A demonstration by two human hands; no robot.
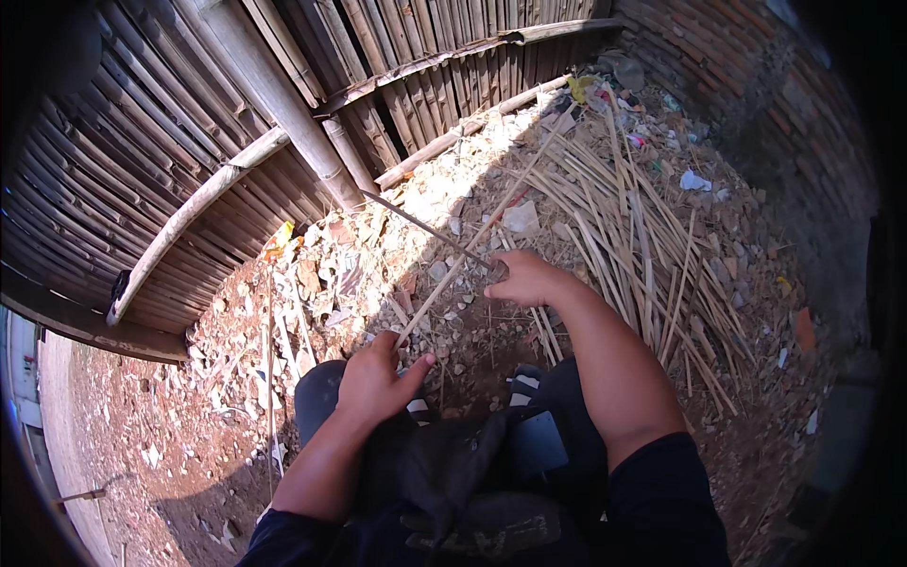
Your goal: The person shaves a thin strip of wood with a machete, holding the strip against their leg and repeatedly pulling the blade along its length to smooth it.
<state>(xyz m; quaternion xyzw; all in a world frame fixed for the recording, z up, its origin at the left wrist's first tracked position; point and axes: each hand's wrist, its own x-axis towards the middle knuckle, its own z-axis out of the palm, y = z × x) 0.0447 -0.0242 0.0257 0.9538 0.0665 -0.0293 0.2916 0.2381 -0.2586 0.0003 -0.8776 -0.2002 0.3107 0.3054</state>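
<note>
My left hand (380,380), over my left knee, is closed round the near end of a long, pale bamboo strip (444,287), with its thumb stuck out to the right. From there the strip slants away up and to the right, towards a heap of similar strips. In front of my right knee, my right hand (525,280) grips a long, thin, dark knife (416,221). Its blade points up and left and crosses the strip; whether the two touch I cannot tell. The knife's handle is mostly hidden in my fingers.
Many loose bamboo strips (628,250) lie heaped at the right. A bamboo slat wall (170,132) with a thick post (283,104) stands at the left and ahead; a brick wall (756,85) rises at the right. Stones and litter cover the ground.
</note>
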